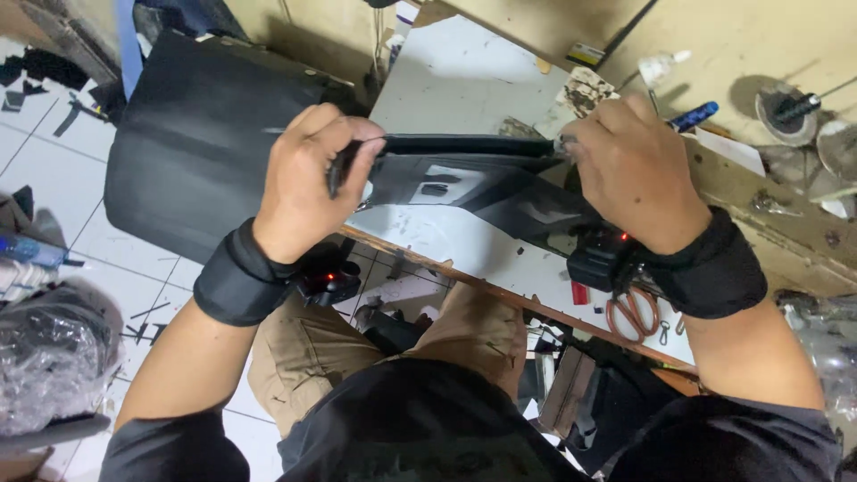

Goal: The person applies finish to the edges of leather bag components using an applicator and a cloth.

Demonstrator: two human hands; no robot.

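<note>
Black leather strip [464, 145], long and narrow, runs level between the two hands over the white worktable [464, 80], its far edge folded into a thick rolled rim. Left hand [308, 178] is clenched around the strip's left end, fingers curled over the top and thumb tucked at about 3 o'clock of the fist, so the strip leaves that hand toward 3 o'clock. Right hand [629, 170] grips the opposite end, knuckles up, fingertips pinched down on the rim; from this hand the strip stretches toward 9 o'clock. Below the rolled rim, a wider black panel [486, 192] with pale glossy patches hangs toward 6 o'clock and lies on the table's near edge.

Both wrists wear black bands [241, 281], each carrying a small dark device with a red light.

At 9 o'clock of the left hand, a big black sheet [192, 143] drapes off the table toward the tiled floor [107, 259]. At 6 o'clock of the right wrist, orange-handled scissors [632, 312] rest on the table. A blue-handled tool [694, 114] lies at 1 o'clock of the right hand, near it but apart.
</note>
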